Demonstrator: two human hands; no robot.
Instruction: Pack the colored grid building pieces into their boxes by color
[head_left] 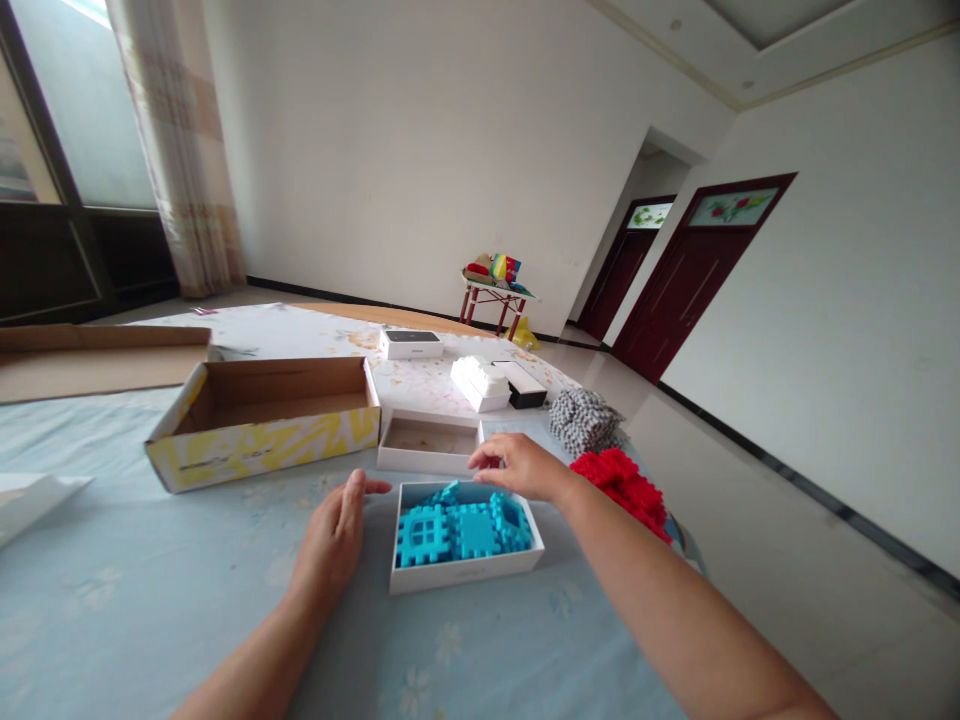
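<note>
A shallow white box tray (465, 576) holds several interlocked light-blue plastic building blocks (461, 530). My right hand (521, 468) hangs over the tray's far edge with its fingers curved, apart and holding nothing. It is close to the blue blocks, but I cannot tell whether it touches them. My left hand (334, 530) stands just left of the tray, fingers spread and empty. Behind the tray sits a second white box tray (429, 458) with a bare brown bottom. A yellow-and-white cardboard box (262, 455) lies open further left.
Everything rests on a pale blue flowered cloth (180, 590). To the right lie a red block pile (622, 490) and a grey block pile (585, 420). Further back are white blocks (480, 385), a black box (527, 398) and a white box (409, 344). Flat cardboard (97, 362) lies at far left.
</note>
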